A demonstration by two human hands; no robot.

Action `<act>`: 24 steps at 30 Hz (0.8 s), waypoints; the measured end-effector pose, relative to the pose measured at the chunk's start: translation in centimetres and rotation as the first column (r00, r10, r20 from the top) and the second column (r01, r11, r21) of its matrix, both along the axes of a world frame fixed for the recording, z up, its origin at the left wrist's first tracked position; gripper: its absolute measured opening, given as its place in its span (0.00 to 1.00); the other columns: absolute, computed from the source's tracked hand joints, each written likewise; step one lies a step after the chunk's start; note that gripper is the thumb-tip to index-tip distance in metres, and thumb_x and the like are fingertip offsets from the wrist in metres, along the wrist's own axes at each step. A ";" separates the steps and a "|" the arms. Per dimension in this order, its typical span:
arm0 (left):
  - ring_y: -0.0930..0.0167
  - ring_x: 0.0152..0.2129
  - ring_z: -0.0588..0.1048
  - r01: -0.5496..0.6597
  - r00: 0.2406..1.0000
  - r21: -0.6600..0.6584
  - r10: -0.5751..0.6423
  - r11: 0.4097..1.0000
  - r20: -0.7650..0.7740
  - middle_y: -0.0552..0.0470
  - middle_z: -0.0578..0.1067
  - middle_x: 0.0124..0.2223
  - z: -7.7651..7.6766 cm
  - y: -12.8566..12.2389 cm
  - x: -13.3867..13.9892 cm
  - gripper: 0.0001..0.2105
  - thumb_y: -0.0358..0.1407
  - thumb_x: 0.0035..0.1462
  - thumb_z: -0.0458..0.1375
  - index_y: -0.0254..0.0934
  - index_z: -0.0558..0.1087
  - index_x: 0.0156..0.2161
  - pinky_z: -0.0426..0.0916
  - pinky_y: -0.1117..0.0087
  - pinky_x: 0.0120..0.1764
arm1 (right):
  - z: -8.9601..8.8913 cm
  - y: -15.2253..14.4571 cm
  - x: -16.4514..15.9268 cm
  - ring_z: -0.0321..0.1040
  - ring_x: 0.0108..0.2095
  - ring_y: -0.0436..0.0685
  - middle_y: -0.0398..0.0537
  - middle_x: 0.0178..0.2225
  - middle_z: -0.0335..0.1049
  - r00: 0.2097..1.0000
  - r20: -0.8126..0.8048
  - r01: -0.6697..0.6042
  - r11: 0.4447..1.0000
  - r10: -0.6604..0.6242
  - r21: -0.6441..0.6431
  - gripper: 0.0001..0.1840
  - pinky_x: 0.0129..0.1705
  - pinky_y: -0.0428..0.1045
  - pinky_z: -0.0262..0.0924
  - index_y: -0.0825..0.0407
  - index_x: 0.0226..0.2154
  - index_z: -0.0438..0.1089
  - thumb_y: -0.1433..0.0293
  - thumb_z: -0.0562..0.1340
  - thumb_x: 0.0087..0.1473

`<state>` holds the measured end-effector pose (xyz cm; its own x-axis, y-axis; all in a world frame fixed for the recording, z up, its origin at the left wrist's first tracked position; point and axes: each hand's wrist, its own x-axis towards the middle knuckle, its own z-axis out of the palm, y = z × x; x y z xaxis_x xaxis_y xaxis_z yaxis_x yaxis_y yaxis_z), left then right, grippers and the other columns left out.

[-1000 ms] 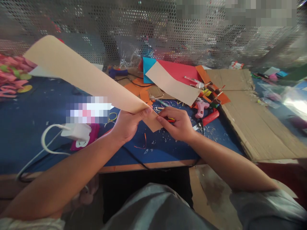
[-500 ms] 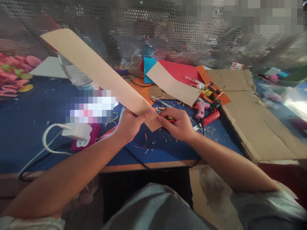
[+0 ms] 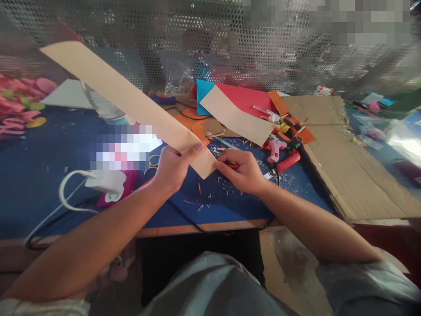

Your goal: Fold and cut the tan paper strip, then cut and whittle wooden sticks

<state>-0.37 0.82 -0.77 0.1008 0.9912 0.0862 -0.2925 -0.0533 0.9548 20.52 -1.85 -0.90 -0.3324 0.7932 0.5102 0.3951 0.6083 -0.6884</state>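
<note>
A long cream strip of paper point(image 3: 131, 98) slants up to the left above the blue table. My left hand point(image 3: 173, 169) is closed on it near its lower end, thumb on top and fingers underneath. At the strip's lower right corner, my right hand point(image 3: 241, 169) is closed in a pinch, its thumb and fingertips touching the paper's edge. A small red and yellow item point(image 3: 234, 166) shows beneath the right fingers; I cannot tell whether it is held. Behind the hands, a second cream paper strip point(image 3: 237, 116) rests on red and blue sheets.
Right of my hands lie a pink glue gun point(image 3: 276, 149), a red-handled cutter point(image 3: 289, 161) and cardboard point(image 3: 358, 171). To the left are a white charger point(image 3: 105, 181), a bright phone-like screen point(image 3: 148, 139), a clear bottle point(image 3: 110, 107) and pink paper pieces point(image 3: 19, 103).
My left hand and the strip have shifted slightly left, and the strip's far end has swung left. Less of the strip lies by the right fingertips, while my right hand stays nearly in place.
</note>
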 end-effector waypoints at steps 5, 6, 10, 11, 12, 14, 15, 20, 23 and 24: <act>0.66 0.35 0.81 0.008 1.000 -0.009 -0.008 1.000 -0.027 0.48 0.85 0.38 -0.2 -0.1 0.1 0.16 0.47 0.51 0.78 0.38 0.85 0.38 0.75 0.65 0.40 | -0.1 0.0 -0.1 0.68 0.28 0.51 0.45 0.29 0.75 1.000 -0.019 -0.018 0.999 0.017 -0.047 0.20 0.32 0.49 0.60 0.52 0.31 0.77 0.57 0.64 0.70; 0.66 0.35 0.81 0.012 1.000 -0.008 -0.012 1.000 -0.025 0.48 0.85 0.39 -0.2 -0.1 0.1 0.16 0.47 0.51 0.78 0.38 0.85 0.38 0.75 0.65 0.40 | 0.0 0.0 -0.1 0.67 0.28 0.51 0.45 0.28 0.74 0.999 -0.027 -0.020 0.998 0.019 -0.056 0.21 0.32 0.49 0.60 0.52 0.30 0.76 0.55 0.64 0.70; 0.65 0.36 0.80 0.142 0.990 -0.014 -0.143 0.990 -0.015 0.48 0.85 0.41 -0.1 -0.3 0.1 0.19 0.48 0.52 0.77 0.39 0.85 0.43 0.75 0.65 0.40 | 0.2 0.0 -0.3 0.64 0.27 0.50 0.44 0.27 0.73 0.996 -0.071 -0.053 0.995 0.047 -0.087 0.25 0.30 0.48 0.59 0.52 0.29 0.74 0.51 0.64 0.70; 0.66 0.36 0.80 0.183 0.983 -0.015 -0.183 0.983 -0.025 0.48 0.84 0.41 0.0 -0.4 0.2 0.19 0.49 0.52 0.77 0.40 0.85 0.44 0.75 0.65 0.40 | 0.2 0.0 -0.3 0.64 0.27 0.50 0.44 0.27 0.72 0.995 -0.081 -0.064 0.994 0.057 -0.089 0.24 0.30 0.48 0.59 0.52 0.29 0.74 0.52 0.64 0.70; 0.66 0.36 0.79 0.214 0.976 -0.014 -0.215 0.977 -0.039 0.48 0.84 0.41 0.0 -0.4 0.2 0.19 0.49 0.53 0.77 0.40 0.85 0.44 0.74 0.65 0.40 | 0.2 0.0 -0.4 0.64 0.27 0.49 0.43 0.26 0.72 0.994 -0.089 -0.076 0.993 0.068 -0.087 0.24 0.30 0.48 0.59 0.52 0.29 0.74 0.53 0.64 0.70; 0.66 0.36 0.79 0.235 0.970 -0.002 -0.235 0.972 -0.063 0.48 0.83 0.40 0.2 -0.6 0.2 0.18 0.50 0.53 0.76 0.40 0.85 0.43 0.73 0.66 0.39 | 0.3 0.0 -0.3 0.63 0.27 0.49 0.43 0.26 0.72 0.989 -0.108 -0.109 0.991 0.101 -0.071 0.23 0.30 0.47 0.59 0.52 0.29 0.73 0.54 0.64 0.70; 0.66 0.35 0.78 0.231 0.971 0.003 -0.230 0.973 -0.069 0.48 0.83 0.40 0.3 -0.7 0.2 0.17 0.50 0.53 0.76 0.40 0.85 0.42 0.73 0.66 0.39 | 0.3 0.0 -0.3 0.63 0.27 0.49 0.43 0.26 0.71 0.985 -0.115 -0.133 0.989 0.125 -0.063 0.22 0.30 0.47 0.59 0.52 0.30 0.73 0.55 0.65 0.70; 0.67 0.32 0.76 0.199 0.979 -0.008 -0.199 0.980 -0.054 0.50 0.81 0.36 0.9 -0.9 0.3 0.17 0.51 0.52 0.76 0.40 0.83 0.39 0.70 0.66 0.36 | 0.2 -0.3 -0.1 0.65 0.27 0.50 0.44 0.30 0.74 0.963 -0.130 -0.243 0.969 0.234 -0.054 0.16 0.30 0.48 0.62 0.53 0.38 0.75 0.56 0.69 0.66; 0.67 0.32 0.76 0.202 0.977 0.006 -0.201 0.979 -0.067 0.49 0.80 0.35 1.1 -0.9 0.3 0.18 0.51 0.53 0.75 0.40 0.83 0.38 0.70 0.65 0.36 | 0.1 -0.3 -0.1 0.65 0.27 0.50 0.44 0.30 0.74 0.962 -0.129 -0.246 0.969 0.240 -0.036 0.15 0.30 0.47 0.62 0.53 0.38 0.75 0.57 0.69 0.66; 0.67 0.32 0.76 0.206 0.977 0.008 -0.205 0.979 -0.066 0.49 0.80 0.35 1.1 -0.9 0.3 0.18 0.52 0.53 0.75 0.40 0.82 0.38 0.69 0.65 0.35 | 0.1 -0.3 -0.1 0.65 0.27 0.50 0.43 0.29 0.74 0.963 -0.127 -0.243 0.970 0.237 -0.027 0.14 0.30 0.47 0.62 0.52 0.37 0.75 0.58 0.69 0.66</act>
